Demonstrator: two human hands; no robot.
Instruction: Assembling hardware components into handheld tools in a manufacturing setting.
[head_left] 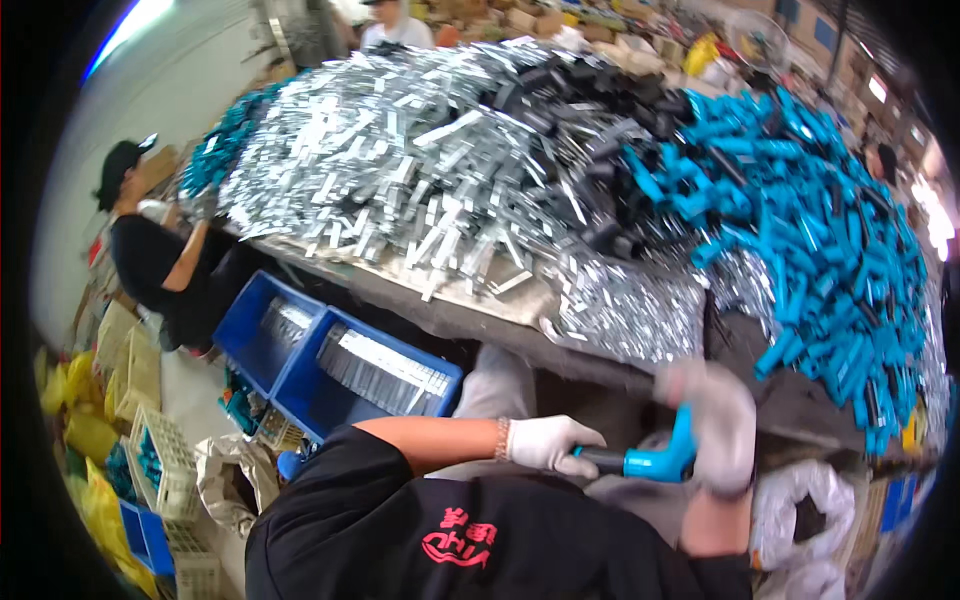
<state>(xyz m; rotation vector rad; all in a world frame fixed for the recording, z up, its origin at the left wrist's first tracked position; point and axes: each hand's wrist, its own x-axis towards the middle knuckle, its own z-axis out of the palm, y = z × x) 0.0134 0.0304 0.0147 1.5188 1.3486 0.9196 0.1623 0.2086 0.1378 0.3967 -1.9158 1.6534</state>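
Over my lap is a teal L-shaped plastic piece with a black cylindrical part at its left end. My left hand, in a white glove, is closed around that black part. My right hand, also gloved, is beside the upturned arm of the teal piece and partly covers it. Motion smears its fingers, so its grip is unclear. In front of my hands, a heap of small shiny metal parts lies at the table's near edge.
The table bears piles of silver metal strips, black parts and teal pieces. Blue bins with stacked strips stand to my left. A white sack is at my right. A person in black works at the far left.
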